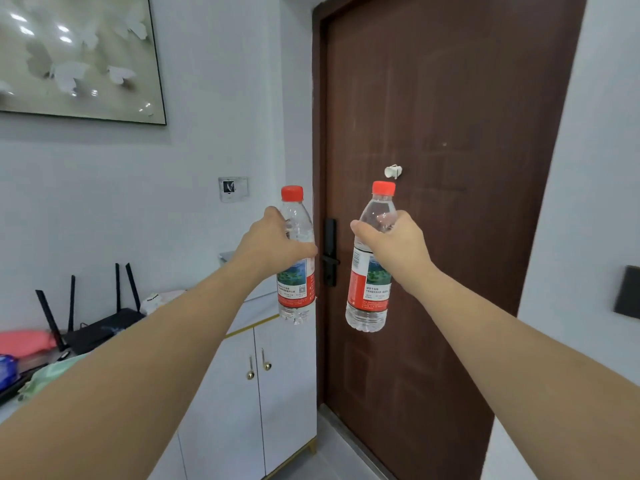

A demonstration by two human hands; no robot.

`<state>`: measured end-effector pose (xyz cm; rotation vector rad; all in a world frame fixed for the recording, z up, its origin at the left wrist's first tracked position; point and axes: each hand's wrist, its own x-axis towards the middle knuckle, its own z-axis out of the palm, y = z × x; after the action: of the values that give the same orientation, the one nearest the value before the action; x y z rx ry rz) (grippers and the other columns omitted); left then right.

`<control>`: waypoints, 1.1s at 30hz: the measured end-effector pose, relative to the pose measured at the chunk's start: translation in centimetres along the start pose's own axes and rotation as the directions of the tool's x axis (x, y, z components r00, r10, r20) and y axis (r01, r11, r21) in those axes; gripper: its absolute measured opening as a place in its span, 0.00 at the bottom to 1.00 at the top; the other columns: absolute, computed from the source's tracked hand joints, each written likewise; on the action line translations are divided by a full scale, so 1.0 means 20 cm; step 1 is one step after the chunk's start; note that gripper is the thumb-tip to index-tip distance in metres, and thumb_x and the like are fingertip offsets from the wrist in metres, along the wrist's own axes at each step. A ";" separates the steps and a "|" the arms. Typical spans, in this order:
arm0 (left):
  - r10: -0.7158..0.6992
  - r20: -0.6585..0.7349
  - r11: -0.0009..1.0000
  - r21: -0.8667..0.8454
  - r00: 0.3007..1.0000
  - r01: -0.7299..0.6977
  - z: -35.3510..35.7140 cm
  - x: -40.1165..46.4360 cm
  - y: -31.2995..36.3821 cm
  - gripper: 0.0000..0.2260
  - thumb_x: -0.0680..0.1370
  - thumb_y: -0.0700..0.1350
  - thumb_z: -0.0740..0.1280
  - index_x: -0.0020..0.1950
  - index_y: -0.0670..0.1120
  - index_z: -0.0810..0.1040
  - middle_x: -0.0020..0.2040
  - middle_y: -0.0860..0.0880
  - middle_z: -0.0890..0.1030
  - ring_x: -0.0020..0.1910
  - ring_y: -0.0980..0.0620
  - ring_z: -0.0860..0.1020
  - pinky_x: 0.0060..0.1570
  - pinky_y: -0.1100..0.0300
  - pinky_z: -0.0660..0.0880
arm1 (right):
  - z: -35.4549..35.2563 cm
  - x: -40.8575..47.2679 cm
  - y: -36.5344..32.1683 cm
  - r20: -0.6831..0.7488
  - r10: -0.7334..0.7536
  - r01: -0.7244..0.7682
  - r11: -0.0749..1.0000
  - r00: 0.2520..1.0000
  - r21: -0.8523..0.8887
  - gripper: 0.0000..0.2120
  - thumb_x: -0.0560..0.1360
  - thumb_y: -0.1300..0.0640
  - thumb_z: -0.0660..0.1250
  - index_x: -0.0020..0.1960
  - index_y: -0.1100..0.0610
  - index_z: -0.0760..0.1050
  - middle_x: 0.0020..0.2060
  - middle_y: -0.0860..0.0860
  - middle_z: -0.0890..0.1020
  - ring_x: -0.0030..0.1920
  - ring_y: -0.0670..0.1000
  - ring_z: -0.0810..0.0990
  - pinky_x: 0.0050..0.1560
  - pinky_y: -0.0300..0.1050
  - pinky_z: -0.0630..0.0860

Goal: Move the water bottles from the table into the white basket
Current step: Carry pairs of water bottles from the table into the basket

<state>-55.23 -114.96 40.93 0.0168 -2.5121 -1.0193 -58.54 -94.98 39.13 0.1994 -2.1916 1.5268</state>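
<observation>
carry step: left hand grips one water bottle, right hand another; white basket unseen, likely next: locate it.

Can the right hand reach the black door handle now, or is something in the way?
Probably not freely: the right hand grips a water bottle, so it has no free fingers for the door handle.
</observation>
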 end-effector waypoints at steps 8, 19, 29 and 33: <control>-0.036 -0.057 0.999 -0.020 0.998 0.035 0.08 0.59 -0.19 0.26 0.69 0.50 0.76 0.58 0.47 0.64 0.48 0.49 0.74 0.49 0.47 0.77 0.42 0.54 0.74 | 0.38 0.60 0.15 0.057 -0.038 0.034 0.998 0.998 0.055 0.29 0.69 0.41 0.71 0.63 0.54 0.68 0.50 0.48 0.79 0.50 0.50 0.80 0.52 0.52 0.79; -0.130 -0.070 0.990 -0.070 0.989 0.125 0.16 1.37 -0.72 0.29 0.63 0.54 0.77 0.58 0.48 0.68 0.51 0.49 0.77 0.49 0.46 0.79 0.49 0.47 0.80 | 1.08 1.26 0.42 0.140 0.023 -0.045 0.987 0.990 0.152 0.32 0.66 0.41 0.74 0.64 0.51 0.67 0.52 0.47 0.78 0.50 0.50 0.80 0.49 0.49 0.78; -0.179 -0.077 0.953 -0.260 0.981 0.154 0.17 2.23 -1.27 0.29 0.65 0.45 0.78 0.60 0.48 0.67 0.52 0.49 0.78 0.50 0.46 0.79 0.49 0.47 0.80 | 1.86 1.98 0.57 0.250 0.121 -0.211 0.902 0.961 0.376 0.30 0.64 0.53 0.77 0.63 0.57 0.70 0.49 0.56 0.82 0.46 0.55 0.84 0.43 0.48 0.79; -0.207 -0.082 0.948 -0.264 0.975 0.179 0.25 2.49 -1.46 0.29 0.66 0.45 0.77 0.60 0.49 0.66 0.55 0.48 0.77 0.52 0.44 0.79 0.50 0.48 0.80 | 2.11 2.23 0.66 0.291 0.142 -0.260 0.870 0.946 0.418 0.35 0.60 0.54 0.77 0.65 0.56 0.69 0.50 0.57 0.81 0.48 0.57 0.83 0.49 0.53 0.80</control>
<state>-106.76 -141.27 37.29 0.2403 -2.2970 -1.3757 -114.84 -122.57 36.02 0.3343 -2.0519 2.2358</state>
